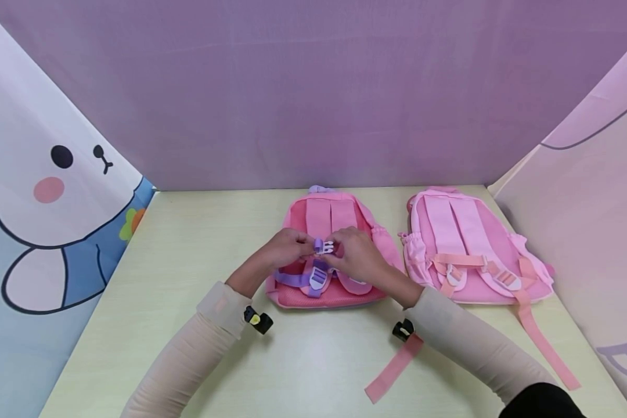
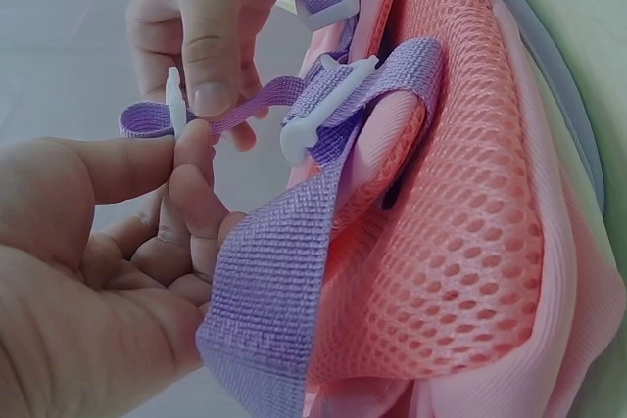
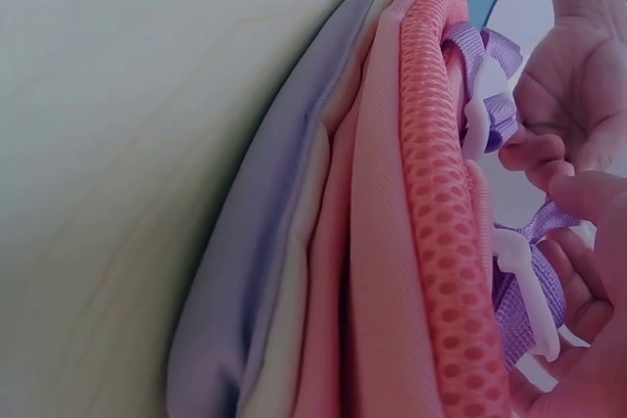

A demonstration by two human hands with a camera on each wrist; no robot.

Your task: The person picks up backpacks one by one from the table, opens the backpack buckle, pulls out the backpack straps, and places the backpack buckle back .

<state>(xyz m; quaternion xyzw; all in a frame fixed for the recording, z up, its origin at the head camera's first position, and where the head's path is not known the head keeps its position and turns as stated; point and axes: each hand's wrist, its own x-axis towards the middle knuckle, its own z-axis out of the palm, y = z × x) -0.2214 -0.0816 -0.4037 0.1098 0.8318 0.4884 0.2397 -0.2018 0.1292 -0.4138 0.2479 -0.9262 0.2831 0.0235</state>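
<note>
A pink backpack [image 1: 299, 215] lies back panel up, with purple straps [image 1: 291, 280] and white strap adjusters [image 1: 317, 278]. Above its mesh back, a white buckle [image 1: 326, 247] with prongs is held between both hands, a loop of purple strap [image 2: 147, 118] passing through it. My left hand [image 1: 287, 249] pinches the lower end of this buckle between thumb and index finger. Close against it, my right hand [image 1: 359, 254] pinches the purple strap [image 3: 552, 219] beside the buckle. The right hand's other fingers are partly hidden behind strap and adjuster in the right wrist view.
A second pink backpack [image 1: 480, 232] lies to the right, its salmon strap [image 1: 546, 342] trailing toward the table's front. Another salmon strap end [image 1: 394, 370] shows below the right forearm. A purple panel [image 1: 313, 98] stands behind the pale table [image 1: 209, 232], with printed panels at both sides.
</note>
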